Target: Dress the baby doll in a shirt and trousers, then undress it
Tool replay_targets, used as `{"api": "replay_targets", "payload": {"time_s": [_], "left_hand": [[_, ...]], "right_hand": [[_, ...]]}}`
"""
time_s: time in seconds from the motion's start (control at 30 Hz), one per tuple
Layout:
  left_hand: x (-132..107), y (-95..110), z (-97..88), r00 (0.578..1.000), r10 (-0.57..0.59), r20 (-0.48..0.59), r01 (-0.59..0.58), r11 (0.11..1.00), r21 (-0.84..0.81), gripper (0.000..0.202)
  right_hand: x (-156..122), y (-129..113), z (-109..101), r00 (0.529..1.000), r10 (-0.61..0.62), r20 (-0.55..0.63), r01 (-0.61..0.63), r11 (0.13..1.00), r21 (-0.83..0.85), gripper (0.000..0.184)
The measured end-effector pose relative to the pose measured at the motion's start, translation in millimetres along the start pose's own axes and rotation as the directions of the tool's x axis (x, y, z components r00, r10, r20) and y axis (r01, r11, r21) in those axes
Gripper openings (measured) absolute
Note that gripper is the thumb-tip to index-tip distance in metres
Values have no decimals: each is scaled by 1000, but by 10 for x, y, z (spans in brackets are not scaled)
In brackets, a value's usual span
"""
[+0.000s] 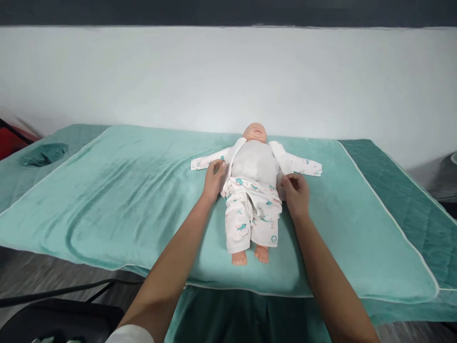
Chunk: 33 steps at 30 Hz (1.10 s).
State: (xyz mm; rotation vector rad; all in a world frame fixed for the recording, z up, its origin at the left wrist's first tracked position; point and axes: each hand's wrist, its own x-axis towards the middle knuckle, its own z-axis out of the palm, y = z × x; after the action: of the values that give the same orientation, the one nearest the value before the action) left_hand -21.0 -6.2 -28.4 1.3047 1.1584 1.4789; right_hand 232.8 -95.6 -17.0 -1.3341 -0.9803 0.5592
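Observation:
A baby doll (254,159) lies on its back on the teal sheet, head toward the wall and bare feet toward me. It wears printed white trousers (237,224) and a white baby jacket (307,166) whose front lies open over the grey-white torso. The jacket's sleeves stretch out to both sides. At the doll's left-of-picture side, my left hand (214,180) is closed, fingertips pinching the jacket's edge near the waist. My right hand (297,191) pinches the opposite edge, just above the trousers' waistband. The fingers partly hide the gripped cloth.
The teal sheet (117,190) covers a padded bed with a face hole (44,155) at the far left. Behind it rises a white wall (178,76). A black chair (60,319) stands at the lower left, and something red (12,140) is at the left edge.

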Motion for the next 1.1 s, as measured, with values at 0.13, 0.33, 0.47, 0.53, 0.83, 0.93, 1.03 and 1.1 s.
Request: {"api": "replay_targets", "payload": {"time_s": [0.13,0.33,0.47,0.53,0.83,0.93,1.03,1.1], "left_hand": [[243,-100,-6,998,-63,16,60,989,133,32],[260,-25,-77,953,-214,214,213,977,27,37],[221,34,-204,960,-247,132,275,917,-289,38],[220,43,-285,958,-281,66,284,878,-386,42],[121,-88,-569,925,-226,-306,162,961,-223,43],[59,-137,-625,927,-95,-364,109,994,20,34],[7,-124,-657,925,38,-378,72,960,271,23],[-18,-94,-667,919,74,-388,94,914,396,18]], "right_hand": [[157,106,-156,963,-87,-255,25,971,-236,26],[340,220,-192,995,104,-7,-93,858,-505,39],[441,159,-180,968,201,151,-138,926,-351,42],[502,132,-221,933,251,260,-211,962,-171,39],[549,110,-437,927,246,283,-330,894,305,33],[540,146,-494,949,284,136,-313,887,339,35],[539,222,-572,948,307,-89,-280,932,231,43],[524,273,-633,945,241,-221,-238,970,43,45]]}}
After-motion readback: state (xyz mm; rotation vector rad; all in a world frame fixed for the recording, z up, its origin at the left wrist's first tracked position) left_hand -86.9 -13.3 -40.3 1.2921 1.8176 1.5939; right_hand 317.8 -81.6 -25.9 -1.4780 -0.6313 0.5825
